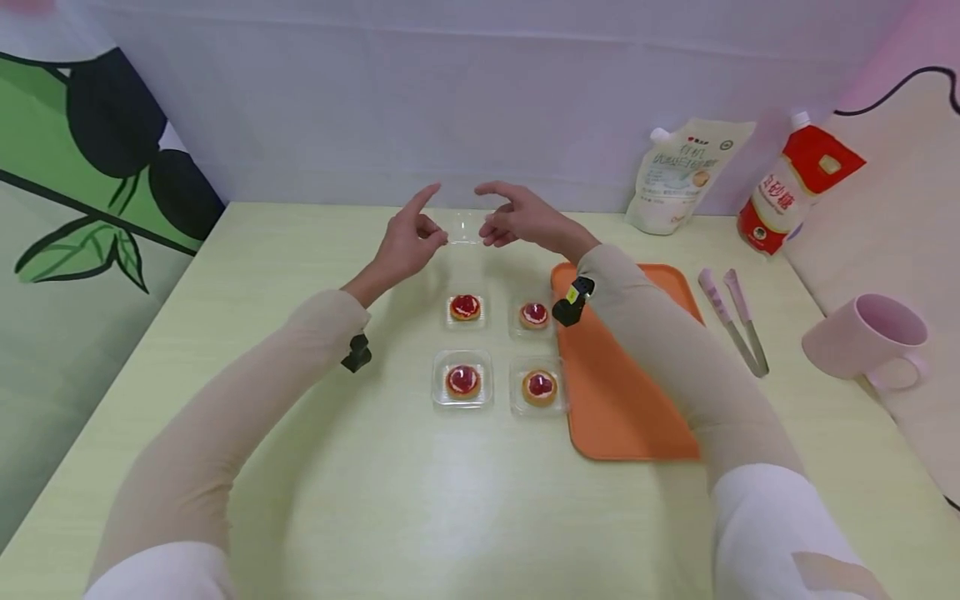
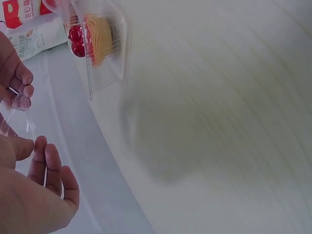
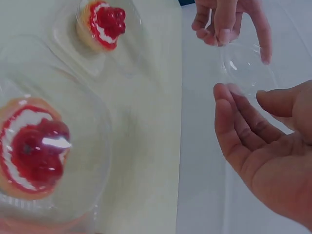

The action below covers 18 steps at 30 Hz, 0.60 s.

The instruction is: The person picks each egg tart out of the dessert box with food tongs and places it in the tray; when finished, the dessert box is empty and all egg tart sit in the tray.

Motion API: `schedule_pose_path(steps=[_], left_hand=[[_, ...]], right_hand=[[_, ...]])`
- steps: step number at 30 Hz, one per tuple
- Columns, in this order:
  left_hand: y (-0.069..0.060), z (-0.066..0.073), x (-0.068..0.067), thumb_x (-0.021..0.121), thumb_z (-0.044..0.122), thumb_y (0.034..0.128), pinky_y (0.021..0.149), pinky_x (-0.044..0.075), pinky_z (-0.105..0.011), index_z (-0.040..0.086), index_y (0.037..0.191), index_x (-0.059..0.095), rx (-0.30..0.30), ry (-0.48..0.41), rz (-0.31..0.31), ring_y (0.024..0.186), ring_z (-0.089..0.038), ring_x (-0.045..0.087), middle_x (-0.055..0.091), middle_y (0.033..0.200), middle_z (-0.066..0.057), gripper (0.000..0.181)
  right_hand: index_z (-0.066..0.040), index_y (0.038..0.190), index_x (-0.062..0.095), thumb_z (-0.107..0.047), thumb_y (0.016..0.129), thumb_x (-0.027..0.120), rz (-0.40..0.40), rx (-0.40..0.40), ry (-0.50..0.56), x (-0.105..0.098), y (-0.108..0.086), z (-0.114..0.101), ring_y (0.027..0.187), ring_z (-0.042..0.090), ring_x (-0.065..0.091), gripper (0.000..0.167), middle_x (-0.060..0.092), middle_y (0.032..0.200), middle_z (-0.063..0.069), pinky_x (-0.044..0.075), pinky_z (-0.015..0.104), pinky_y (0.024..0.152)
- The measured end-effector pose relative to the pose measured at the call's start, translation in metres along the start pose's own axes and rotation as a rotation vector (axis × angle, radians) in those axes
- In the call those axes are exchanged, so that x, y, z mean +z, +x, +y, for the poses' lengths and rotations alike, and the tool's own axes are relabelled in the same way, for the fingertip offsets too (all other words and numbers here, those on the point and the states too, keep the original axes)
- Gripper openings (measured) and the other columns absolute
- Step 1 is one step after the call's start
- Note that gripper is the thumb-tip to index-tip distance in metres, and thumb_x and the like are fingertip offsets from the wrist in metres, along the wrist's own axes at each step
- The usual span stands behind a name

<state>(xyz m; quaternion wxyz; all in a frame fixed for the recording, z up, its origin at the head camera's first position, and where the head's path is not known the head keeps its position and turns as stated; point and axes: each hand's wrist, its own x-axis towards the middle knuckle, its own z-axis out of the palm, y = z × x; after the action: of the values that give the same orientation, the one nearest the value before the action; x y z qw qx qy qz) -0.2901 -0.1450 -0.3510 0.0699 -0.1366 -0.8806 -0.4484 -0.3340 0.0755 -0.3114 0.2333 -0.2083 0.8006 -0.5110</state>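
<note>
My left hand (image 1: pixel 405 243) and right hand (image 1: pixel 531 222) are raised near the table's far edge, holding a small clear plastic lid (image 1: pixel 465 227) between them. In the right wrist view, the thumb and fingers of the right hand (image 3: pixel 273 122) pinch one edge of the lid (image 3: pixel 246 66), while the left hand (image 3: pixel 234 19) grips its opposite side. The left wrist view also has the left hand (image 2: pixel 39 190) pinching it. Nearer me, several cherry-topped tarts sit in clear plastic boxes, among them a front-left tart (image 1: pixel 462 381) and a back-left tart (image 1: pixel 465 307).
An orange tray (image 1: pixel 622 400) lies right of the boxes, partly under the right forearm. Beyond it are tongs (image 1: pixel 738 321) and a pink mug (image 1: pixel 862 337) lying on its side. A white pouch (image 1: pixel 678 179) and a red sugar pouch (image 1: pixel 795 187) stand at the back right.
</note>
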Motion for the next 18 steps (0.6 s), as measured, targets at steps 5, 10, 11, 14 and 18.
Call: schedule_pose_path(steps=[5, 10, 11, 14, 18], left_hand=[[0.002, -0.006, -0.001, 0.061, 0.007, 0.0964, 0.084, 0.051, -0.035, 0.021, 0.159, 0.027, -0.071, -0.051, 0.005, 0.089, -0.030, 0.067, 0.069, 0.096, -0.021, 0.072], [0.006, -0.018, -0.005, 0.062, 0.010, 0.0961, 0.072, 0.048, -0.028, 0.017, 0.158, 0.028, -0.144, -0.069, -0.015, 0.084, -0.021, 0.067, 0.069, 0.090, -0.013, 0.071], [0.007, -0.020, -0.006, 0.062, 0.011, 0.0962, 0.071, 0.047, -0.028, 0.017, 0.158, 0.028, -0.165, -0.073, -0.024, 0.084, -0.022, 0.067, 0.069, 0.089, -0.012, 0.071], [0.011, -0.029, -0.009, 0.063, 0.013, 0.0969, 0.071, 0.047, -0.027, 0.015, 0.158, 0.029, -0.225, -0.068, -0.052, 0.087, -0.024, 0.067, 0.069, 0.088, -0.010, 0.070], [0.015, -0.037, -0.009, 0.063, 0.014, 0.0966, 0.070, 0.047, -0.027, 0.014, 0.157, 0.031, -0.276, -0.040, -0.075, 0.086, -0.023, 0.067, 0.071, 0.093, -0.014, 0.069]], right_hand=[[-0.019, 0.158, 0.026, -0.008, 0.103, 0.049, 0.013, -0.013, -0.072, -0.002, 0.013, 0.000, 0.079, 0.019, 0.070, 0.060, 0.067, 0.112, 0.028, 0.050, 0.051, 0.098], [-0.019, 0.157, 0.028, -0.009, 0.102, 0.054, -0.012, 0.006, -0.120, 0.000, 0.028, -0.001, 0.072, 0.015, 0.067, 0.062, 0.069, 0.103, 0.024, 0.055, 0.041, 0.084], [-0.018, 0.157, 0.029, -0.010, 0.101, 0.055, -0.021, 0.013, -0.131, 0.001, 0.031, -0.002, 0.072, 0.015, 0.067, 0.062, 0.069, 0.103, 0.023, 0.054, 0.039, 0.082], [-0.018, 0.156, 0.031, -0.010, 0.100, 0.056, -0.044, 0.039, -0.146, 0.004, 0.038, -0.003, 0.072, 0.015, 0.066, 0.062, 0.070, 0.103, 0.021, 0.053, 0.036, 0.077], [-0.015, 0.154, 0.036, -0.005, 0.097, 0.061, -0.052, 0.085, -0.123, 0.007, 0.046, 0.000, 0.071, 0.017, 0.065, 0.064, 0.071, 0.100, 0.022, 0.051, 0.035, 0.075]])
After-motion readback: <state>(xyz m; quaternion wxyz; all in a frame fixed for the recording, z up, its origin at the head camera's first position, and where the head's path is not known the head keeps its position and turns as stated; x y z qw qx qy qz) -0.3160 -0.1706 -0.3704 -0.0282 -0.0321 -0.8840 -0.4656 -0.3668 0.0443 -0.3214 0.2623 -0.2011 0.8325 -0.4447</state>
